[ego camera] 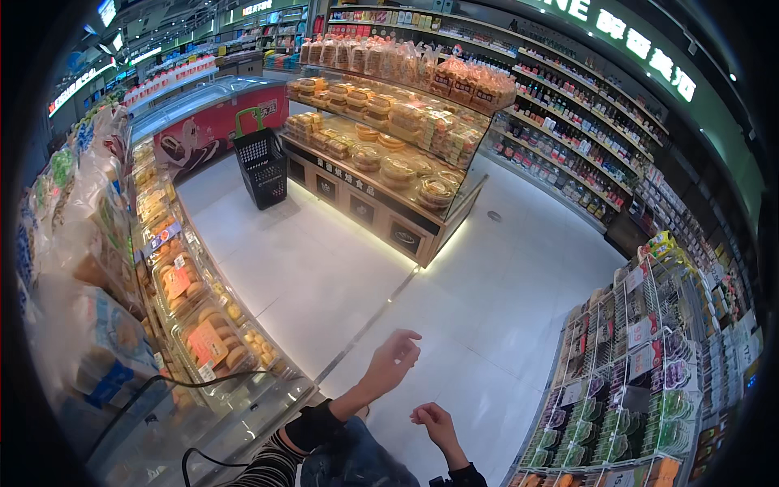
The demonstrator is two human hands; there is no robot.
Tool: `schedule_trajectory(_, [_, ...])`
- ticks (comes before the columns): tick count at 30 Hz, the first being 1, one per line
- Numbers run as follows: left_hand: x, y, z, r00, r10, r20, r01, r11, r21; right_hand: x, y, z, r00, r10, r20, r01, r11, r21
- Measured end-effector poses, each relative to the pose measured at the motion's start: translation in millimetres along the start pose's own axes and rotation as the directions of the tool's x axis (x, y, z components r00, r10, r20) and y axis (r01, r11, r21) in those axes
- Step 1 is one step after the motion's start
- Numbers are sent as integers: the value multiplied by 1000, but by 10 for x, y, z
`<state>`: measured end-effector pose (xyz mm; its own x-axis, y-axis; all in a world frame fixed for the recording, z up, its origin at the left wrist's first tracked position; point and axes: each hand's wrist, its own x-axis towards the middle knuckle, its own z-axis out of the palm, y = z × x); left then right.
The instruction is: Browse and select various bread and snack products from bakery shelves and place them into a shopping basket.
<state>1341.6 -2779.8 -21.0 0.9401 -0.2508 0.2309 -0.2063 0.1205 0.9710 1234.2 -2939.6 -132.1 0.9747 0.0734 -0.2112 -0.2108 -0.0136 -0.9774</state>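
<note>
My left hand (389,360) is held out over the pale tiled floor, its fingers curled loosely and apart, with nothing in them. Below and to the right of it, my right hand (434,420) hovers with bent fingers; whether they are closed is unclear, and no object shows in them. Nearest to my left arm is a glass-edged display counter holding clear plastic boxes of round pastries (216,341). A black plastic shopping basket (261,170) with a raised green handle stands on the floor ahead, beside a bakery display case (365,210).
Packed snacks hang on a wire rack (614,365) at the right. A red-sided chest freezer (213,115) stands behind the basket. Bottle-filled wall shelves (560,128) line the back right. Bagged bread (377,55) tops the bakery case. Black cables (201,383) cross the left counter's near end.
</note>
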Motion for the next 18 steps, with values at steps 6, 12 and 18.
schedule_trajectory(6, [1271, -538, 14, 998, -25, 49, 25, 1000, -8, 1280, -305, -303, 1000, -17, 21, 18, 999, -36])
schedule_trajectory(12, [2374, -746, -305, 997, -50, 65, 44, 996, 83, 2427, -793, -496, 993, -119, -21, 117, 991, -59])
schedule_trajectory(18, [2893, -1187, -808, 983, -161, -83, 174, 968, 183, 3496, -879, -707, 997, -68, 37, 69, 997, -44])
